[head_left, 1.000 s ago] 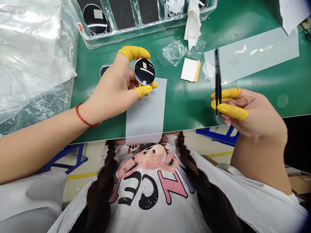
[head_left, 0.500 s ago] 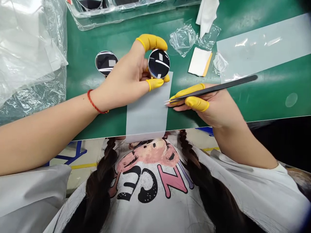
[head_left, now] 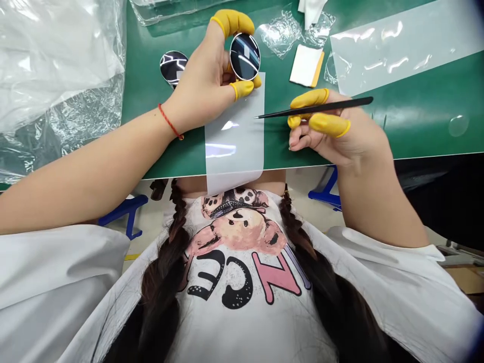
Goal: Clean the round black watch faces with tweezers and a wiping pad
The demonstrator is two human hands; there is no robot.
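Note:
My left hand (head_left: pixel 212 75), with yellow finger cots, grips a round dark glossy disc with a bright rim (head_left: pixel 245 57) by its edge, tilted toward me. Between the thumb and fingers of my right hand (head_left: pixel 328 121), also in yellow finger cots, lie black tweezers (head_left: pixel 321 107). Their fine tips point left, apart from the disc and over a translucent sheet (head_left: pixel 236 146). That sheet overhangs the table's front edge. A second dark disc (head_left: pixel 172 64) rests on the green table (head_left: pixel 408 121), partly hidden behind my left hand.
Clear plastic bags (head_left: pixel 60 85) cover the table's left side. A clear plastic tray (head_left: pixel 162 11) stands at the back. Right of the disc lie a white and yellow pad (head_left: pixel 306 64), crumpled clear film (head_left: pixel 282 34), a white cloth (head_left: pixel 312 10) and a long translucent strip (head_left: pixel 408 45).
The camera view has shifted, so the table sits higher in the picture. My right hand with the tweezers has drawn slightly away from the disc. My left hand still holds the disc.

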